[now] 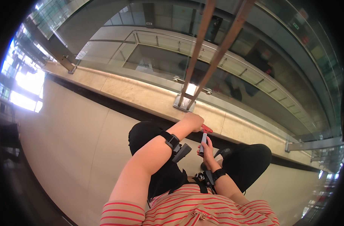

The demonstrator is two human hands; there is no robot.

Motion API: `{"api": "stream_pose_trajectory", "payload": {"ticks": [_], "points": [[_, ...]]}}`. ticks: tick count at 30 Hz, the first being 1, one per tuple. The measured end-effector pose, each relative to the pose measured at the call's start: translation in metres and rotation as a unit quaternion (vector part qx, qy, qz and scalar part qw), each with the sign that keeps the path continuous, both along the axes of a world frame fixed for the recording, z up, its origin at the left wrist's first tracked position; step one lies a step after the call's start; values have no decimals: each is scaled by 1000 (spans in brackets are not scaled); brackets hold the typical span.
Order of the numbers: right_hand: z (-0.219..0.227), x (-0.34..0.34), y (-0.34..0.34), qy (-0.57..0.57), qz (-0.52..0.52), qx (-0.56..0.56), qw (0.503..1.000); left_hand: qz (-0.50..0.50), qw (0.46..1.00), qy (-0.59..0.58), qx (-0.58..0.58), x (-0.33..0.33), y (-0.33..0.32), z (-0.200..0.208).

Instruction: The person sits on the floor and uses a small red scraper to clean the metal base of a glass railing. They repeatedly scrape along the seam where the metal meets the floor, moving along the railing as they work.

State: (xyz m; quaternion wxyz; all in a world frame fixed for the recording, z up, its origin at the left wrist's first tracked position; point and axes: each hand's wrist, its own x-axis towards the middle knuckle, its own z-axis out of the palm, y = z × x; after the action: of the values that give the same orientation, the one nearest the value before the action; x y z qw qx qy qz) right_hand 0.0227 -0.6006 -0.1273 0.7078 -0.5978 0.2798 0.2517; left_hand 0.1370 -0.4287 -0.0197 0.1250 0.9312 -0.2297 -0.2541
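A small hand tool with a red T-shaped head (206, 129) and a grey handle (203, 141) is upright in front of me, between my knees and the stone ledge. My right hand (208, 150) wraps its fingers round the grey handle. Beside the red head, my left hand (193, 121) is curled with its back toward me. Its fingers are mostly hidden, and whether it grips the red head or only rests against it I cannot make out. Just beyond the left hand stands the metal base plate (184, 103) of a railing post.
The beige stone ledge (141, 94) runs across in front, with a dark strip along its foot. Two brown upright bars (197, 52) rise from the base plate beside a glass panel. My bent knees (251, 160) flank the hands. Pale floor tiles (77, 139) lie left.
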Motion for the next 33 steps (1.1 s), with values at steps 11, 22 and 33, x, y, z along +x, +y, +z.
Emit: {"api": "stream_pose_trajectory", "payload": {"ticks": [11,22,33], "points": [[-3,3,4,-2,9,-6,1000,5,1000,9,12,-2,5,17],[-3,3,2,-8,27,-2,1000,-8,1000,-24,16,-4,0,-1],[-1,4,3,-8,39,11,999,-29,997,27,63,-11,-3,-4]]}}
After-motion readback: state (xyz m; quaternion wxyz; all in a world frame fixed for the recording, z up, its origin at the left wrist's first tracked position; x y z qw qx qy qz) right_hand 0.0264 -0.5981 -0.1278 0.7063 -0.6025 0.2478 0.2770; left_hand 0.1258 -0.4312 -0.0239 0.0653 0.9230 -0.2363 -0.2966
